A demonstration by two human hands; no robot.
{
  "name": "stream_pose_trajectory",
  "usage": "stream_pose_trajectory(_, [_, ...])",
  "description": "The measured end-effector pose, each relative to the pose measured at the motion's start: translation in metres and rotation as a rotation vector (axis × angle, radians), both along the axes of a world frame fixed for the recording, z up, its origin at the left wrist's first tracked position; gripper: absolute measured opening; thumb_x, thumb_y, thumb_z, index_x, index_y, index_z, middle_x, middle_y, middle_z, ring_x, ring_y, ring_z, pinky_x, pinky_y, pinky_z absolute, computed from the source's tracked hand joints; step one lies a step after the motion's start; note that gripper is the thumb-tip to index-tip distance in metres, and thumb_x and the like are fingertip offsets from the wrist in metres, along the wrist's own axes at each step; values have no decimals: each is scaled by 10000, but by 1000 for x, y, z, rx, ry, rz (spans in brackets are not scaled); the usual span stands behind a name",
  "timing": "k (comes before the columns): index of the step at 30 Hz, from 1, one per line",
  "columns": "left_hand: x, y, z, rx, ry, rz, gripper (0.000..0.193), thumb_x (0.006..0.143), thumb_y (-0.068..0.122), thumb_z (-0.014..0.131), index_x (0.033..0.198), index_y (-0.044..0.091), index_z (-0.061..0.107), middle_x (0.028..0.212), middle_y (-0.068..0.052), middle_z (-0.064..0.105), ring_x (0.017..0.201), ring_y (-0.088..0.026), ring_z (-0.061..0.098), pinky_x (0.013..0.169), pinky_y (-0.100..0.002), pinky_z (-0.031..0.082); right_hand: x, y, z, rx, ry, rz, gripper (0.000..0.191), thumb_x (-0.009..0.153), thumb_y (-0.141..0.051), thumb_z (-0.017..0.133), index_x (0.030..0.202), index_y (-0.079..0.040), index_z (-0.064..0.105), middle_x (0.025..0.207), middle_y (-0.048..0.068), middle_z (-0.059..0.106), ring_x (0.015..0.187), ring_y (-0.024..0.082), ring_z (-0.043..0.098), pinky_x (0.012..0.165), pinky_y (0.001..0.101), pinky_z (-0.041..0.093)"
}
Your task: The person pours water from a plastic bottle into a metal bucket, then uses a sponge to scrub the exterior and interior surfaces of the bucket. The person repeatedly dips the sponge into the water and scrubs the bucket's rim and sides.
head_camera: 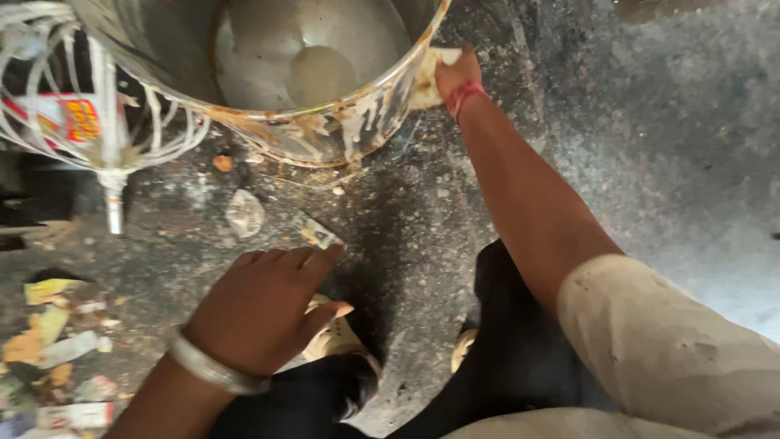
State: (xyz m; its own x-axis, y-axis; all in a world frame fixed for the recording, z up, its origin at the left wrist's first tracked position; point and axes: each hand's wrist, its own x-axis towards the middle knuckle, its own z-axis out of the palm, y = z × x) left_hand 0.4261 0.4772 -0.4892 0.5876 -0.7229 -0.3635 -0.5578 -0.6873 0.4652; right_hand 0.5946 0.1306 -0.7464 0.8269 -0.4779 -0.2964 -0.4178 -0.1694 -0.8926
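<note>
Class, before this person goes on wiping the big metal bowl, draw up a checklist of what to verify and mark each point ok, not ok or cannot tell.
1. Right hand has the cloth pressed against the bowl's outer wall: ok.
2. Left hand steadies the metal bowl: not ok; it hangs open above the floor, apart from the bowl.
3. Bowl's outer wall clean: not ok; pale smears streak it near the rim.
4. Floor around the bowl free of litter: not ok; scraps and wrappers lie about.
5. Wire whisk clear of the bowl: cannot tell; it stands close beside it.
6. Bowl sits stable: cannot tell.
</note>
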Motion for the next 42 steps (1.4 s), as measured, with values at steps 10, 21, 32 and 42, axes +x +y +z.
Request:
stream_pose_trajectory(10, [21, 12, -19, 188, 204, 13, 715, 902, 474, 598, 1522, 157, 438, 1184, -148, 695, 976, -362, 684, 876, -474, 531, 11, -20, -6, 5, 65, 194, 614, 898, 32, 627, 1443, 31, 343, 1159, 184, 679, 1043, 289, 737, 808, 379, 654])
stream_pose_trajectory(21, [27, 3, -33, 145, 219, -52, 753, 872, 417, 632, 1531, 128, 411, 1224, -180, 693, 995, -395, 676, 882, -493, 525, 22, -68, -58, -128, 100, 275, 535, 932, -94, 719, 1379, 44, 458, 1192, 238, 662, 1099, 366, 672, 894, 433, 573])
stream_pose_trajectory(32, [20, 90, -136, 611, 431, 172, 858, 885, 626, 553, 1631, 362, 219, 1504, -48, 541, 1375, -266, 554, 1180, -424, 426, 133, -83, -2, -774, -340, 627, 535, 735, -9, 680, 1238, -192, 705, 1063, 176, 735, 995, 415, 681, 823, 502, 543])
stream_pose_trajectory(42, [-14, 127, -231, 603, 538, 521, 805, 906, 560, 614, 1613, 402, 264, 1461, -21, 609, 1356, -232, 606, 1164, -417, 474, 165, -63, 11, -804, -371, 833, 331, 788, -22, 662, 1061, -188, 751, 972, 137, 752, 927, 373, 706, 783, 487, 551])
